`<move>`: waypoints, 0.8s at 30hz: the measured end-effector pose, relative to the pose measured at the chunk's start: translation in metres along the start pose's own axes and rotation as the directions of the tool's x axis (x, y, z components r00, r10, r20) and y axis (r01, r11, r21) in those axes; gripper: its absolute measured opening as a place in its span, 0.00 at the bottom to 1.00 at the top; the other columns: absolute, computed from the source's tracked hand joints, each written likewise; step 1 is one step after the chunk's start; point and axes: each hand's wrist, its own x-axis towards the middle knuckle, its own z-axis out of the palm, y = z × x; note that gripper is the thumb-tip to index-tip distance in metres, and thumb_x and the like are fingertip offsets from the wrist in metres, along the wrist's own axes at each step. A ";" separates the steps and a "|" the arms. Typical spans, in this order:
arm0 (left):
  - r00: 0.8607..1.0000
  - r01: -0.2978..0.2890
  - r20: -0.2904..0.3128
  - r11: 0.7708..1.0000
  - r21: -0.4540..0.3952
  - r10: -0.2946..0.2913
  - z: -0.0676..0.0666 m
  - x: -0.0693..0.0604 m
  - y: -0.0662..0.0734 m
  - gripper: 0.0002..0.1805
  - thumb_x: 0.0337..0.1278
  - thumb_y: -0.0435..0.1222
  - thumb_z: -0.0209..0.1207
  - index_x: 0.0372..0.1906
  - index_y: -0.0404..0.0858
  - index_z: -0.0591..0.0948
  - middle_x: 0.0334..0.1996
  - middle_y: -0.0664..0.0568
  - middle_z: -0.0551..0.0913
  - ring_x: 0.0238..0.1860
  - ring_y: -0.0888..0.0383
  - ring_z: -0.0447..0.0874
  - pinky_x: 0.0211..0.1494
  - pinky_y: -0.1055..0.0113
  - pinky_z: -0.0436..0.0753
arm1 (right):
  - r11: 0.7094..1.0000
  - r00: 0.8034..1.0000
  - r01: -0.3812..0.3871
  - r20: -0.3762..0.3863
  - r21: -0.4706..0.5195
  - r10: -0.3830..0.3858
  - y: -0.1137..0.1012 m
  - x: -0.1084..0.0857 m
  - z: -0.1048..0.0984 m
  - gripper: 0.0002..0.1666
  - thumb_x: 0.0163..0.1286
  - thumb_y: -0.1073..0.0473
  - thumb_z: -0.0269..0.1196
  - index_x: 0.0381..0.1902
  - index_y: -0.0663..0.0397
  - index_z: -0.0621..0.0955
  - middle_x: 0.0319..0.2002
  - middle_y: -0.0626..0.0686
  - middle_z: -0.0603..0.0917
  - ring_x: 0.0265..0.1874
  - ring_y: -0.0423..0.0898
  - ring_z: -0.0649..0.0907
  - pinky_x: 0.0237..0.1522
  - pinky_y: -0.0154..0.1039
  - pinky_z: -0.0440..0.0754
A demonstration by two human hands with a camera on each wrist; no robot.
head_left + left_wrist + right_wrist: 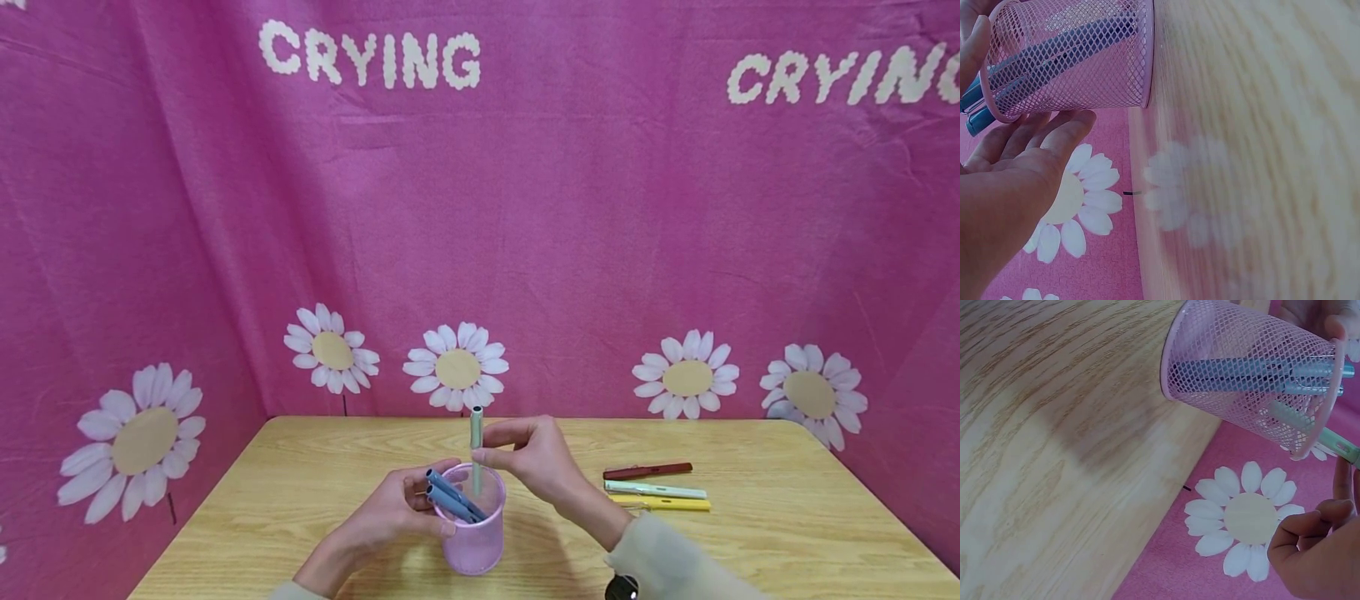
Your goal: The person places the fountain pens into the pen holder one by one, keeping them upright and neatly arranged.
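Note:
A pink mesh pen cup (480, 546) stands upright near the table's front middle. My left hand (393, 508) holds it at the left by the rim, thumb in front and fingers behind. Two blue pens (453, 502) lean inside toward that hand; their barrels show through the mesh in the left wrist view. Between thumb and forefinger, my right hand (538, 462) pinches a pale green pen (477, 429) upright. The lower part of this pen is inside the cup, as the green pen (1337, 443) in the right wrist view also shows.
To the right on the wooden table (780, 533) lie a dark red pen (648, 471), a mint pen (658, 489) and a yellow pen (663, 503), side by side. A pink cloth (570, 250) with daisies hangs behind the table and at its sides.

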 end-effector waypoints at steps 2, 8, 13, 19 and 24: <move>1.000 -0.006 0.002 1.000 0.000 0.006 0.000 0.000 0.000 0.36 0.58 0.27 0.73 0.72 0.28 0.75 0.71 0.36 0.76 0.58 0.48 0.84 0.62 0.62 0.80 | 1.000 1.000 -0.002 0.000 -0.005 0.002 0.003 0.000 0.001 0.12 0.59 0.62 0.80 0.41 0.59 0.93 0.37 0.53 0.92 0.32 0.44 0.82 0.28 0.33 0.74; 1.000 -0.003 0.003 1.000 -0.004 0.003 0.000 -0.001 0.000 0.35 0.59 0.27 0.73 0.72 0.28 0.75 0.72 0.37 0.75 0.57 0.49 0.84 0.61 0.63 0.80 | 1.000 1.000 -0.018 0.005 -0.019 0.018 0.008 0.000 0.005 0.12 0.58 0.62 0.80 0.41 0.58 0.93 0.36 0.52 0.92 0.33 0.46 0.83 0.28 0.33 0.75; 1.000 -0.004 0.002 1.000 -0.002 0.004 0.000 -0.001 0.000 0.37 0.59 0.27 0.73 0.73 0.29 0.74 0.69 0.38 0.78 0.57 0.48 0.84 0.61 0.63 0.80 | 0.999 1.000 -0.016 0.007 -0.038 0.016 0.011 0.000 0.008 0.12 0.57 0.62 0.81 0.40 0.58 0.93 0.36 0.52 0.92 0.30 0.44 0.81 0.26 0.32 0.73; 1.000 0.004 0.003 1.000 -0.011 -0.004 0.000 -0.001 0.000 0.39 0.59 0.27 0.73 0.75 0.30 0.72 0.60 0.37 0.85 0.53 0.50 0.85 0.58 0.64 0.81 | 0.999 1.000 -0.007 0.018 -0.043 0.008 0.014 0.000 0.011 0.12 0.57 0.63 0.81 0.39 0.57 0.93 0.36 0.51 0.92 0.33 0.46 0.84 0.26 0.32 0.74; 1.000 0.013 0.002 1.000 -0.003 -0.013 0.000 -0.001 0.000 0.38 0.60 0.28 0.73 0.75 0.31 0.73 0.61 0.38 0.84 0.54 0.50 0.85 0.59 0.63 0.81 | 0.998 1.000 -0.012 0.023 -0.060 0.014 0.017 0.000 0.011 0.13 0.57 0.61 0.82 0.40 0.57 0.93 0.35 0.50 0.92 0.30 0.42 0.81 0.24 0.31 0.72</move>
